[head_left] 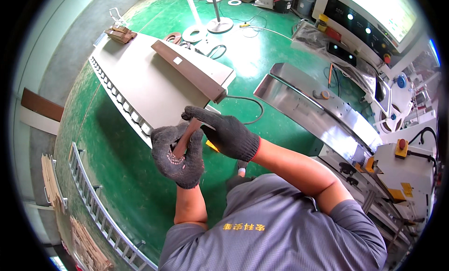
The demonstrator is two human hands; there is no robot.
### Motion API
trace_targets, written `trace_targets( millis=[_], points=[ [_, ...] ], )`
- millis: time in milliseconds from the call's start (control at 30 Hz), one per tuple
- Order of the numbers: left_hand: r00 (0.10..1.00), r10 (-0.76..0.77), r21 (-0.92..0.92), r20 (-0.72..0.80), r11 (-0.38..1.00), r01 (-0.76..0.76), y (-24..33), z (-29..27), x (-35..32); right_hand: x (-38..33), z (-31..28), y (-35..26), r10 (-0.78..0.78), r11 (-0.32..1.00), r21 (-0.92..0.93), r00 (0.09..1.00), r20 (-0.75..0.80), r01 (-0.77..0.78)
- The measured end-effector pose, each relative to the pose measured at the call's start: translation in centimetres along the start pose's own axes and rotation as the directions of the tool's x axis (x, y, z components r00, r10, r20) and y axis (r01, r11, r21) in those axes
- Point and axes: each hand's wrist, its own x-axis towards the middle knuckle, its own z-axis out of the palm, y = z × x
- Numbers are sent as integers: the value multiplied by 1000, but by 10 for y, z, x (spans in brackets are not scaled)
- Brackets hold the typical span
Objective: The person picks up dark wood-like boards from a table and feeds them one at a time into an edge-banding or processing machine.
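Observation:
My left hand (177,155), in a dark knit glove with pale grip dots, is closed around the lower part of a short brown board piece (186,137). The piece is held tilted in the air, just off the near end of a pale worktable (135,74). At its upper end, my right hand (229,136), in a similar dark glove with a red cuff, grips with fingers and thumb. The fingers hide parts of the piece. A long brown board (187,70) with a small white label lies along the worktable, beyond my hands.
Small brown pieces (120,34) are stacked at the table's far end. To the right stands a metal-topped machine (318,107) with a control screen (383,9) behind it. A roller rack (105,215) lies at left on the green floor. A cable (255,109) loops beside the table.

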Motion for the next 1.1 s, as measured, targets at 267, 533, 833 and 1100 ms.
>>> trace_targets(
  millis=[267, 533, 833, 1100],
  points=[
    [996, 42, 69, 73, 996, -47, 9, -1, 12, -2, 4, -5, 63, 998, -5, 997, -52, -63],
    [989, 68, 22, 135, 997, -71, 10, 5, 3, 1, -11, -20, 116, 990, -77, 993, 1, -115],
    [838, -474, -304, -270, 868, 393, -100, 32, -19, -43, -44, -22, 94, 820, -550, 985, -142, -157],
    [-172, -798, -626, 578, -568, 534, -280, 99, -181, -180, -68, 3, 345, 835, -192, 763, -547, -515]
  ],
)
